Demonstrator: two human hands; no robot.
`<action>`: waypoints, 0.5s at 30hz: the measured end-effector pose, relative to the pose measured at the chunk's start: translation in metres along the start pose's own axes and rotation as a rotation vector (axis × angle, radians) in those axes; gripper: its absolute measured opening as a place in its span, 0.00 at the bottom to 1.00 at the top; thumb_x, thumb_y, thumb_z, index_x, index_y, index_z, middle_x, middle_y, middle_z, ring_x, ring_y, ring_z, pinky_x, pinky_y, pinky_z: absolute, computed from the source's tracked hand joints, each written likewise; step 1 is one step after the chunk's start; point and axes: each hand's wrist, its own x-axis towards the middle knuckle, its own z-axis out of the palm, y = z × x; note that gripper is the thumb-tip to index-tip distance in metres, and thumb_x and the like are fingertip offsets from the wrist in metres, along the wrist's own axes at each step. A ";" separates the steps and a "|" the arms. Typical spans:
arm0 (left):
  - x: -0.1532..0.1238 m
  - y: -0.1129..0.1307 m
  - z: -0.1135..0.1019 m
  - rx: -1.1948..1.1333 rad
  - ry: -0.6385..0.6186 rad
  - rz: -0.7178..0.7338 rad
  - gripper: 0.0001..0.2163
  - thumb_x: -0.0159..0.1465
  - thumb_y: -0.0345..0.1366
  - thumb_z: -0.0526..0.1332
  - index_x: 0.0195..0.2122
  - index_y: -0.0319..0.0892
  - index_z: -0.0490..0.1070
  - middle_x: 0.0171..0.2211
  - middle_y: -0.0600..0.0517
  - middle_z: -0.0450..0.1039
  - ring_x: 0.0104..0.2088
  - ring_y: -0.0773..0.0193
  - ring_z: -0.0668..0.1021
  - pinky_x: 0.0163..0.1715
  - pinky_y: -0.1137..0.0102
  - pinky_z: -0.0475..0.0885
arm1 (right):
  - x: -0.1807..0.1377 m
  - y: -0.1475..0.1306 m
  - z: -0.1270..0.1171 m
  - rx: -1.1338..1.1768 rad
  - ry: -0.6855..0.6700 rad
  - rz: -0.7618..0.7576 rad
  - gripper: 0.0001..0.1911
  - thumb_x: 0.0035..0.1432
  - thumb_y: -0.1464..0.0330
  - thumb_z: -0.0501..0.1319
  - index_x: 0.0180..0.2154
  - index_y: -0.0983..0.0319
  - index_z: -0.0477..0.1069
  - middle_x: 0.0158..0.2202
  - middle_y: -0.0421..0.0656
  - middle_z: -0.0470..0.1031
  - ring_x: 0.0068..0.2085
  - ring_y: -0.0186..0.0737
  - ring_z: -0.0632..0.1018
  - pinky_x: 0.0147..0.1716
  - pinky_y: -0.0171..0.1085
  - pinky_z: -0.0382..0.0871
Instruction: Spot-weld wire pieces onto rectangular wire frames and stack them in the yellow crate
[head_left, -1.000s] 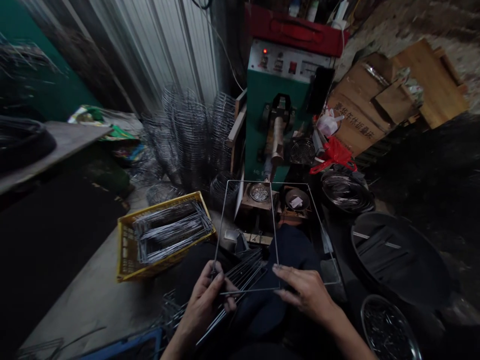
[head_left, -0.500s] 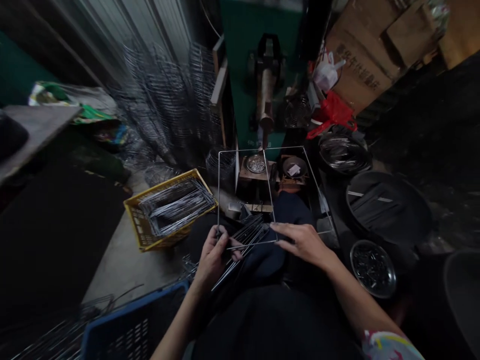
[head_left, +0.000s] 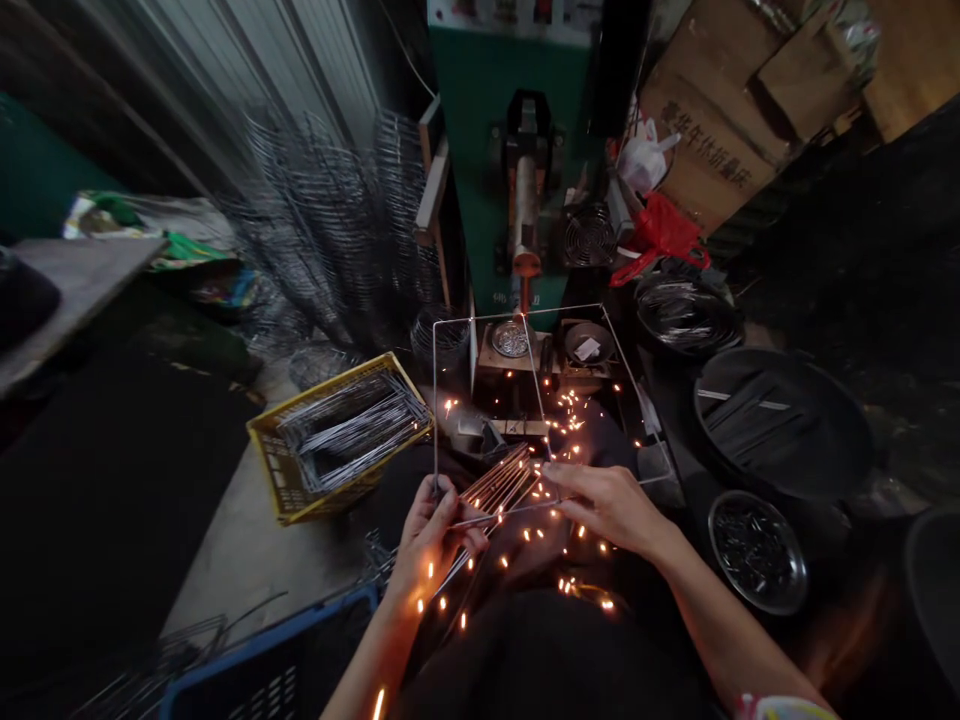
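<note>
Both hands hold a rectangular wire frame (head_left: 435,400) with a middle rod running lengthwise. My left hand (head_left: 431,525) is closed around its near left corner. With thumb and fingers, my right hand (head_left: 611,500) pinches the near end of the middle rod. The frame's far side meets the tip of a spot welder's electrode arm (head_left: 526,215). Orange sparks (head_left: 570,410) scatter over the frame, the hands and my lap. A bundle of loose metal rods (head_left: 499,482) lies across my lap, beneath the frame.
A yellow crate (head_left: 281,480) of bent wire frames stands left, with a blue crate (head_left: 195,655) nearer me. Stacked wire racks (head_left: 322,200) rise behind. At right are a dark round tray (head_left: 817,440), a bowl of small metal pieces (head_left: 757,550) and cardboard boxes (head_left: 705,130).
Sparks have burst out where none were before, lighting the rods orange. The whole view has shifted slightly downward in the picture. Both hands keep their hold on the wire frame.
</note>
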 end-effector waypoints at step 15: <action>0.188 0.074 0.007 -0.001 -0.136 0.243 0.18 0.58 0.42 0.68 0.38 0.46 0.57 0.22 0.57 0.75 0.20 0.62 0.79 0.16 0.76 0.71 | 0.169 0.085 -0.048 -0.330 0.300 0.044 0.30 0.55 0.58 0.68 0.59 0.55 0.68 0.52 0.45 0.76 0.50 0.48 0.78 0.48 0.41 0.73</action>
